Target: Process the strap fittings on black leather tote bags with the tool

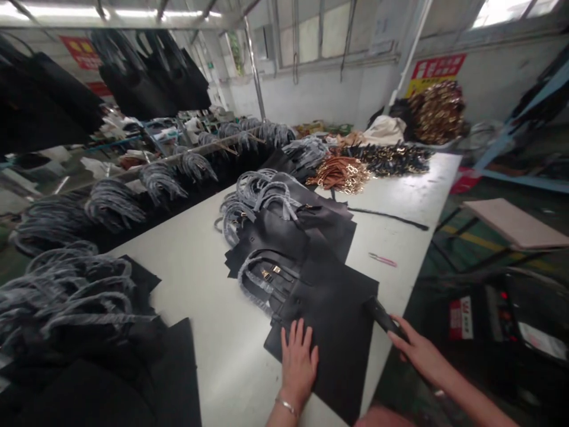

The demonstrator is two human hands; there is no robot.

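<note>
My left hand (pixel 299 356) lies flat, fingers spread, on a black leather bag panel (pixel 338 332) on the white table. My right hand (pixel 418 350) is wrapped around a black tool (pixel 386 319) with a long handle. The tool's broad end is at the panel's right edge; whether it touches is unclear, and its exact kind does not show. Above my left hand, a plastic-wrapped bag handle (pixel 253 284) and straps with gold buckles (pixel 269 273) are attached to the panel. More black bag pieces (pixel 284 225) lie stacked beyond it.
At the left lies another pile of black panels with wrapped handles (pixel 75 290). A pink thread snipper (pixel 383 260) and a black strap (pixel 391 218) rest on the table (pixel 235 379). Brown straps with gold clasps (pixel 340 174) are bunched farther back. A stool (pixel 518 222) stands right.
</note>
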